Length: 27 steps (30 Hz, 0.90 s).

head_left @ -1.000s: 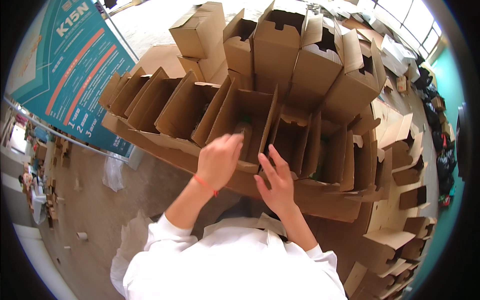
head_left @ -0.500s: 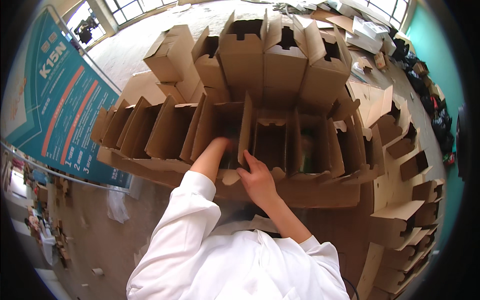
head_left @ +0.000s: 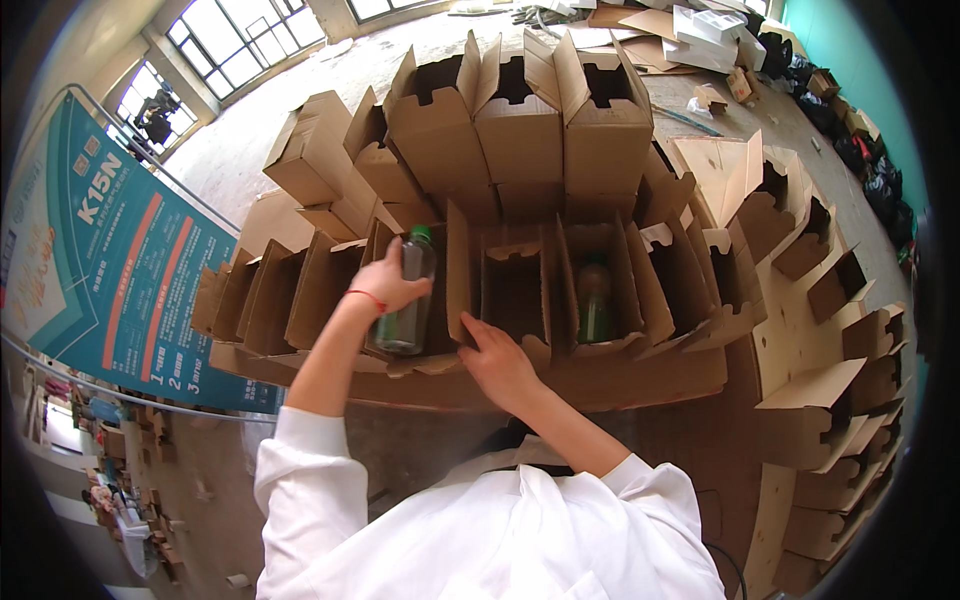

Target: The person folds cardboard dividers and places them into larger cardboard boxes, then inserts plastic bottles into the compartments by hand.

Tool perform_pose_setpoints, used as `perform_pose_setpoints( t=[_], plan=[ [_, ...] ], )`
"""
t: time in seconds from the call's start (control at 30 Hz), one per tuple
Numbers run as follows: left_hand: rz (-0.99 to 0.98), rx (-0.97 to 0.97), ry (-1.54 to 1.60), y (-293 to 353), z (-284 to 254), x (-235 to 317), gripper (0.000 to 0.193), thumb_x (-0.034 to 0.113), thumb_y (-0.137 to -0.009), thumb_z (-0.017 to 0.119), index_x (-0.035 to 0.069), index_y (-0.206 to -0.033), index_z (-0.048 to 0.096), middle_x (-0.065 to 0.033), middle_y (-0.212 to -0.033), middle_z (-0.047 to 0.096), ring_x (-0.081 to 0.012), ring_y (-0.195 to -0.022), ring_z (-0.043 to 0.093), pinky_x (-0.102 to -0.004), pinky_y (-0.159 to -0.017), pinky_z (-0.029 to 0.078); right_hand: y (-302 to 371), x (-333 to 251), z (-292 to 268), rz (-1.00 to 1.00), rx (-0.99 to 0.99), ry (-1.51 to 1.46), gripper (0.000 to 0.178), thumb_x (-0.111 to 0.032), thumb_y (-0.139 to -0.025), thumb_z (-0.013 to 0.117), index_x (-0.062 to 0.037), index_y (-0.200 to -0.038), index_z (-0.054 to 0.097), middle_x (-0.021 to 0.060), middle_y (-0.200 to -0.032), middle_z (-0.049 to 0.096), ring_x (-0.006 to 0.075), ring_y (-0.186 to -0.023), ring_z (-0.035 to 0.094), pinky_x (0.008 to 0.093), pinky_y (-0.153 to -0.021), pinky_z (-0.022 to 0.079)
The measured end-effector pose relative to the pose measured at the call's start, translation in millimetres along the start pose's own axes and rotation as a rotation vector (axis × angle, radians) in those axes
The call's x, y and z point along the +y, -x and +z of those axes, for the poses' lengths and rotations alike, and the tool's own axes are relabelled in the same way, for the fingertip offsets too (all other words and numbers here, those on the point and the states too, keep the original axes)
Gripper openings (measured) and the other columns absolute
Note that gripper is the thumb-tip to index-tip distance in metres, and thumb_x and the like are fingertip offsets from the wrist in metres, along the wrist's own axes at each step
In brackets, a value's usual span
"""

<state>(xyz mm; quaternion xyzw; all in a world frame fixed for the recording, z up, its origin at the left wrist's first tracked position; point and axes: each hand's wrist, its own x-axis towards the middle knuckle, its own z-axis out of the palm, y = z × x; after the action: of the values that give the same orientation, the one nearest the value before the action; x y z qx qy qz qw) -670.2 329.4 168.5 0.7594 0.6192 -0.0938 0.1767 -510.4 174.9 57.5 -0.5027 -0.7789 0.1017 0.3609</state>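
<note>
The left hand (head_left: 394, 280) grips a green-capped clear bottle (head_left: 418, 264) at the open cardboard carton (head_left: 458, 275)'s mouth, the right hand (head_left: 494, 366) touches the carton's near-right edge, its grip unclear, and a slack hold could drop the bottle.

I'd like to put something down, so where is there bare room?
Mostly bare: the pale floor beyond the tall cartons, toward the windows, and the brown floor between the teal banner and the left sleeve. It's crowded at the row of open cartons, where the left hand grips a bottle and the right hand is at a carton's edge.
</note>
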Motion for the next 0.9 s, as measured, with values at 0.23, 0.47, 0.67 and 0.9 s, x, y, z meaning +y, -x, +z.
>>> perform_pose_setpoints(
  t=[0.23, 0.47, 0.67, 0.9],
  plan=[
    [0.322, -0.028, 0.209, 61.1, -84.6, 33.0, 0.089, 0.047, -0.079, 0.067, 0.010, -0.148, 0.025, -0.0263, -0.125, 0.057, -0.0379, -0.117, 0.055, -0.0391, -0.101, 0.041, 14.2, -5.4, -23.6, 0.040, 0.186, 0.291, 0.064, -0.014, -0.071, 0.075, -0.0078, -0.131, 0.051, 0.0115, -0.129, 0.054, 0.0268, -0.127, 0.045, 0.0493, -0.114, 0.024],
    [0.369, -0.344, -0.244, 42.6, -40.2, 134.4, 0.090, 0.054, -0.076, 0.059, 0.001, -0.144, 0.030, -0.0242, -0.115, 0.063, -0.0373, -0.107, 0.061, -0.0398, -0.092, 0.048, 37.2, 4.9, -25.7, 0.121, 0.106, 0.380, 0.049, -0.016, -0.072, 0.072, -0.0058, -0.118, 0.057, 0.0089, -0.118, 0.060, 0.0262, -0.122, 0.048, 0.0488, -0.112, 0.024],
    [0.285, -0.572, -0.656, -13.1, 18.1, 164.1, 0.093, 0.058, -0.069, 0.064, -0.002, -0.137, 0.042, -0.0221, -0.120, 0.062, -0.0321, -0.107, 0.063, -0.0405, -0.089, 0.050, 44.2, 3.0, -28.4, 0.086, 0.068, 0.374, 0.038, -0.015, -0.074, 0.068, -0.0062, -0.111, 0.060, 0.0087, -0.110, 0.061, 0.0243, -0.112, 0.053, 0.0430, -0.106, 0.032],
    [0.120, -0.410, -0.298, -22.1, 28.5, 183.0, 0.096, 0.062, -0.073, 0.061, -0.004, -0.138, 0.036, -0.0245, -0.122, 0.060, -0.0336, -0.108, 0.062, -0.0428, -0.091, 0.050, 57.8, -1.3, -23.8, -0.009, 0.031, 0.344, 0.032, -0.014, -0.074, 0.065, -0.0045, -0.105, 0.062, 0.0089, -0.107, 0.062, 0.0228, -0.104, 0.056, 0.0391, -0.098, 0.039]
  ],
)
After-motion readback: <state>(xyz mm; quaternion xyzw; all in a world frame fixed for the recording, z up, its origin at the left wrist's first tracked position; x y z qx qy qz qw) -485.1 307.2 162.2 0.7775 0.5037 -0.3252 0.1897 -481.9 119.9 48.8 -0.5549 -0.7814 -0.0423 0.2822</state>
